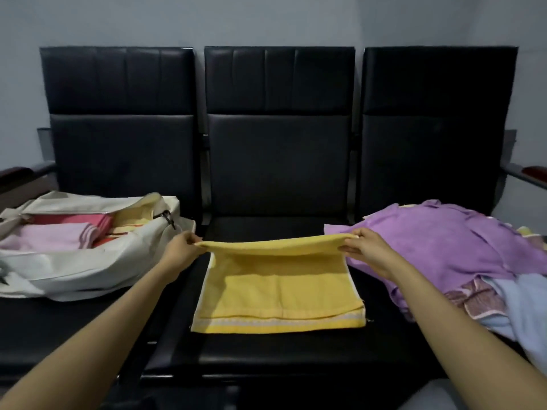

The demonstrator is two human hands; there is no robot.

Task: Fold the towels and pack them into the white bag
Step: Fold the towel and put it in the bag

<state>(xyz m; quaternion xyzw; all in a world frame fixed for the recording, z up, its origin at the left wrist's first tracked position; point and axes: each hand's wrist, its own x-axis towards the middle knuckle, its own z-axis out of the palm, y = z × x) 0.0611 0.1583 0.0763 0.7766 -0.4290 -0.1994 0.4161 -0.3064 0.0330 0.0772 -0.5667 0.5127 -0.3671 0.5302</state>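
The left hand [185, 247] and right hand [365, 247] are pinched on far corners of the yellow towel [278, 285], judged light and limp.

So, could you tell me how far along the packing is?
Done: folded towels lie in the white bag. In hand: the left hand and right hand pinch the yellow towel, half folded on the middle seat. Left: the purple heap beside it.

Half-folded yellow towel [275, 288] on middle seat, open white bag [59, 267] at left.
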